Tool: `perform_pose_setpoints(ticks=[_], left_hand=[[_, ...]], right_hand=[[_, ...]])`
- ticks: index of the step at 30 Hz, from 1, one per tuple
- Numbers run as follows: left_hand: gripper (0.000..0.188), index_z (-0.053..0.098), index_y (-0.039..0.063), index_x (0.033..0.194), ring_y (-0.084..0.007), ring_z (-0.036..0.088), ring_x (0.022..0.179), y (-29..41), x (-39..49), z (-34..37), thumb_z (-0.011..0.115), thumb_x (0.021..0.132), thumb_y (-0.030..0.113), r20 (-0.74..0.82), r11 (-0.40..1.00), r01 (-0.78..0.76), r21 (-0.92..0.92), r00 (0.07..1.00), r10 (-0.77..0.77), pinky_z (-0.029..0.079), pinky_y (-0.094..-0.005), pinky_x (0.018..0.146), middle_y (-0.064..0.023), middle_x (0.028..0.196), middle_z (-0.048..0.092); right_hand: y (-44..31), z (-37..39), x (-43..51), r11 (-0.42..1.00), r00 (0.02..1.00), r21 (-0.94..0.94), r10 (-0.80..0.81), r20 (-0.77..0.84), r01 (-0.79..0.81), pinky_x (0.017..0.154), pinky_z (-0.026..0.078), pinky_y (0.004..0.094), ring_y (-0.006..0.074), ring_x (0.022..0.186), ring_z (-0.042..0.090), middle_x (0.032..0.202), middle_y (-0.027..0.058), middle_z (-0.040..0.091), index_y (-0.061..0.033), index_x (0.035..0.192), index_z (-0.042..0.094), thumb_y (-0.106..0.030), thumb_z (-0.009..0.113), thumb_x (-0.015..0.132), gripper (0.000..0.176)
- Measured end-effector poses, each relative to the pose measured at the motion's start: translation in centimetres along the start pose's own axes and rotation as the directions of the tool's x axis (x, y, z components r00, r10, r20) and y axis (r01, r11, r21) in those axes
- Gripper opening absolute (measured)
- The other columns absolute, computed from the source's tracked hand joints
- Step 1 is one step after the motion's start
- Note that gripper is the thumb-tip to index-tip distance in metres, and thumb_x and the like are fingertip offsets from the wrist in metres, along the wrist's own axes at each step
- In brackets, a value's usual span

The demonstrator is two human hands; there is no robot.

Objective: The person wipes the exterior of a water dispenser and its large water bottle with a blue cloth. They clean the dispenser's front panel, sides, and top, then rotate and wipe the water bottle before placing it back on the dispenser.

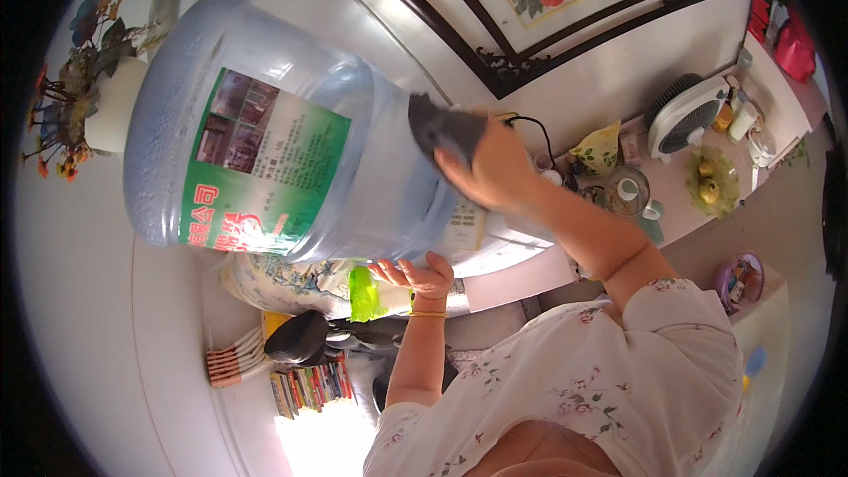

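A large blue-tinted plastic water-cooler bottle point(371, 165) with a printed green label point(265, 165) lies slanted across the view. My right hand point(497, 162) presses a dark cloth point(440, 129) against its narrower end, and both look blurred. Fingers spread, my left hand point(424, 276) touches the lower side of the bottle near that end. Beyond the bottle shows a white appliance point(510, 248), with a small panel point(465, 224) of markings. A white vase point(116, 106) of artificial flowers point(66, 103) meets the bottle's broad end; I cannot tell whether it rests there.
A tabletop point(682, 218) at right carries a box fan point(692, 116), a fruit dish point(711, 182) and a glass tray point(626, 192) with cups. A framed flower picture point(523, 73) hangs on the wall. Lower left are books point(311, 387) and a bright green packet point(364, 295).
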State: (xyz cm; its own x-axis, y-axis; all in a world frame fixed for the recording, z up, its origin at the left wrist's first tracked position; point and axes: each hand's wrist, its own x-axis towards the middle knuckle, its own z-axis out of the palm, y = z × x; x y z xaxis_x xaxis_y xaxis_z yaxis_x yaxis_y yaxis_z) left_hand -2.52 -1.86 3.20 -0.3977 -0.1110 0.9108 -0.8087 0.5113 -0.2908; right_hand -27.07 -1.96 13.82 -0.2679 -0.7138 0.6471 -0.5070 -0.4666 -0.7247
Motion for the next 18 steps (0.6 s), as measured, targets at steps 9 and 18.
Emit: perform_pose_setpoints(ticks=[9,18], left_hand=[[0.068,0.022,0.005,0.149,-0.0453,0.008,0.143,-0.3,0.2,-0.2,0.052,0.089,0.021,-0.008,0.999,-0.021,-0.040,1.000,0.021,0.010,-0.0634,0.112,-0.0205,0.156,0.012],[0.065,0.024,0.006,0.148,-0.0456,0.008,0.143,-0.2,-0.3,0.5,0.051,0.091,0.022,-0.038,0.998,-0.012,-0.060,0.999,0.010,0.010,-0.0631,0.112,-0.0208,0.154,0.014]], right_hand=[[-1.2,0.2,-2.8,0.972,0.972,-0.052,-0.225,0.074,0.229,0.078,0.051,0.0375,0.0311,0.103,0.056,0.128,0.0054,0.056,-0.0157,0.113,0.063,-0.010,0.064,0.069,0.044],[-2.9,1.0,0.4,0.986,0.975,-0.103,-0.148,-0.164,0.132,0.079,0.049,0.0433,0.0338,0.098,0.055,0.125,0.0105,0.054,-0.0085,0.121,0.057,-0.007,0.069,0.065,0.058]])
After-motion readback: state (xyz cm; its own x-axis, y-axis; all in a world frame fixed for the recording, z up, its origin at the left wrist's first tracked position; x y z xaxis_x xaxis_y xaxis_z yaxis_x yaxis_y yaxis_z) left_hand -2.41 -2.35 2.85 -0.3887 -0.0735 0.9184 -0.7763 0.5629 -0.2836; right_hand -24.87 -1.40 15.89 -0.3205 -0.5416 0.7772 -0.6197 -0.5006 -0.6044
